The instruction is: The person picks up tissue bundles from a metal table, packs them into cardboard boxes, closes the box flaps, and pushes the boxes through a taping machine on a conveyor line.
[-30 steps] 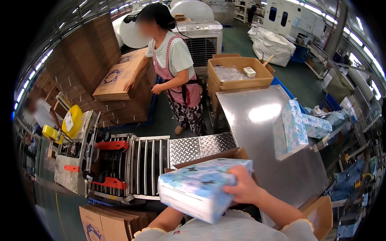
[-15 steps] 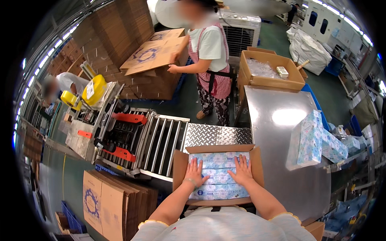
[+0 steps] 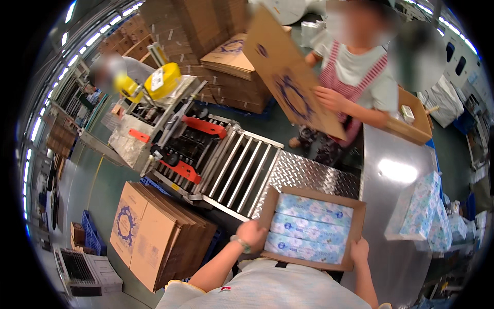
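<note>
We grip an open brown cardboard box (image 3: 312,194) at the worktop's (image 3: 399,268) near edge, its long axis running left to right, mouth upward. Our left hand (image 3: 250,235) clasps its left corner; our right hand (image 3: 359,251) grasps the front right rim. Three pale blue floral tissue packs (image 3: 307,228) lie inside, side by side lengthwise.

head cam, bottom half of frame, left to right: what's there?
Stack of flat cardboard boxes → left hand → open carton of tissue packs → right hand → loose tissue packs standing on the steel table.
</note>
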